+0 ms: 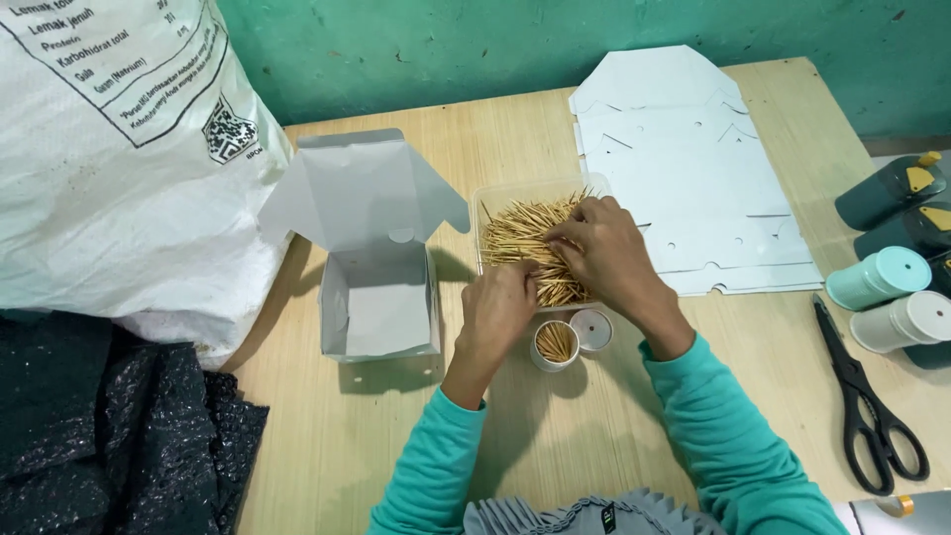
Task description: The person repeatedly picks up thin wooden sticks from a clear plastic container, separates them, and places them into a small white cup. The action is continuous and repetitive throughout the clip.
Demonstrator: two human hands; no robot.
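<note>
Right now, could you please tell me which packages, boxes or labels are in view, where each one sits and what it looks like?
Sack: far left, big, white woven, black printed panel.
Open box: left of the hands, white cardboard, lid up.
Flat box blanks: far right of the table, white, stacked.
Tray: under both hands, clear plastic, full of toothpicks.
Small tub: near the left hand, round, toothpicks inside.

Soft even light, short shadows beside the open box [378, 260], sharp focus, slight wide-angle bending at edges
</note>
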